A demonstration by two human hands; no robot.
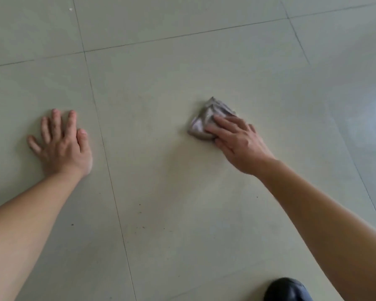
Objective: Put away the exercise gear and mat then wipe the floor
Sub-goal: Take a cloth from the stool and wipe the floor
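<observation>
The right hand lay on a crumpled grey cloth, its fingers fairly straight and close together and pressing the wad flat against the floor. Whether the thumb hooked under the near edge could not be told. The cloth sat on the large middle tile, toward its right side and well apart from the long grout seam that bounded the tile on the left. The left hand rested palm down on the neighbouring tile just beyond that seam, fingers spread and holding nothing, apparently as a prop for the person's weight. No mat or exercise gear showed, so the work looked to have reached the wiping stage. The cloth seemed light, soft and limp, and likely to bunch or slip out from under the fingers on the smooth, glossy tile. It would be best governed by pressing on its middle with flat fingers, or by pinching a gathered fold near the palm to lift it. A few dark specks lay on the nearer part of the same tile, between the two forearms, and probably awaited a pass. A rounded dark shape, perhaps a shoe, showed at the near right.
</observation>
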